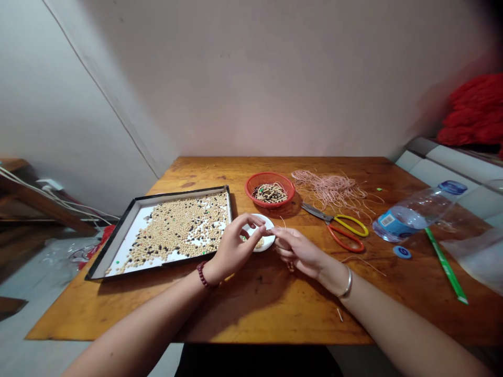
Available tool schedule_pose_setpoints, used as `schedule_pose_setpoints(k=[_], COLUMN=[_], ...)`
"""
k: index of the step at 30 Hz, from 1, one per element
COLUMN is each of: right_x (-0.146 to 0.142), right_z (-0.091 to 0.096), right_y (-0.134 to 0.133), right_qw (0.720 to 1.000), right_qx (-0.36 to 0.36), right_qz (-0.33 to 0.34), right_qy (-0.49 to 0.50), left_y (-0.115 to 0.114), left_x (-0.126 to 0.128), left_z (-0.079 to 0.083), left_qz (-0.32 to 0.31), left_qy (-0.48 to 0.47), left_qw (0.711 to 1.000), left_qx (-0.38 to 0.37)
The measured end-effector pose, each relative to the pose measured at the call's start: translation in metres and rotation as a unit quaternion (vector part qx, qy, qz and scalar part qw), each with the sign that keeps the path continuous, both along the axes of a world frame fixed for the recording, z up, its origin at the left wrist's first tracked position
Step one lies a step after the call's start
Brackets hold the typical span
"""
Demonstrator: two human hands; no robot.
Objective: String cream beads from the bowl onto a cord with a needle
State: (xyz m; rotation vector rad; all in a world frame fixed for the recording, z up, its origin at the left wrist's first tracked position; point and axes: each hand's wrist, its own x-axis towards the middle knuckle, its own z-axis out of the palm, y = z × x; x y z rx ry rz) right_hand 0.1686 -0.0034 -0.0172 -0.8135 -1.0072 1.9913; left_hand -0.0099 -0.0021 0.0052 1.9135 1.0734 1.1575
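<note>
My left hand (pixel 240 242) is over a small white dish (pixel 269 244), its thumb and fingertips closed in a pinch. What they hold, perhaps a small dark bead, is too small to make out. Right beside it, my right hand (pixel 301 252) is closed on a beaded string (pixel 290 266); a few beads hang below its fingers and a thin cord end sticks up above. The two hands' fingertips nearly meet. Some pale beads lie in the dish, partly hidden by my left hand. To the left, a black-rimmed tray (pixel 133 230) holds many cream and dark beads.
Behind the dish stands a red plastic basket (pixel 269 204) of strung beads. A tangle of pink cord (pixel 330 188), scissors (pixel 334 222) with red and yellow handles, a plastic bottle (pixel 416 212), a blue cap (pixel 402 252) and a green strip (pixel 447 267) lie rightward.
</note>
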Motion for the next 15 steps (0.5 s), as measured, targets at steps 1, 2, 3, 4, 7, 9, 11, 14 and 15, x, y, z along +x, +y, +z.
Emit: schedule_pose_setpoints(k=[1,2,3,4,7,9,11,14,15], right_x=[-0.002,-0.003,-0.004,-0.004,-0.004,-0.003,-0.003,-0.003,-0.004], right_z=[0.0,0.0,0.0,0.0,0.0,0.001,0.002,0.002,0.001], right_y=[-0.001,-0.001,-0.002,-0.002,-0.001,-0.001,-0.002,-0.003,-0.003], right_qw=[1.0,0.999,0.999,0.999,0.997,0.997,0.996,0.996,0.996], right_qx=[0.015,0.025,0.032,0.037,0.042,0.046,0.05,0.052,0.052], right_qz=[-0.002,-0.002,-0.003,-0.003,-0.005,-0.008,-0.013,-0.013,-0.013], right_qy=[-0.015,-0.024,-0.032,-0.038,-0.058,-0.067,-0.071,-0.07,-0.07], left_y=[0.0,0.0,0.0,0.0,0.001,0.006,0.013,0.028,0.032], left_x=[0.0,0.0,0.001,0.001,-0.002,-0.009,-0.021,-0.046,-0.054], left_z=[0.0,0.0,0.0,-0.001,-0.001,0.002,0.006,0.014,0.016], left_qz=[-0.001,-0.001,0.001,0.005,0.062,0.12,0.166,0.226,0.234], left_qy=[0.006,0.013,0.021,0.032,0.102,0.214,0.358,0.511,0.544], left_qw=[1.0,1.0,1.0,0.999,0.991,0.962,0.904,0.821,0.802], left_qx=[0.003,0.007,0.012,0.019,0.069,0.123,0.161,0.121,0.079])
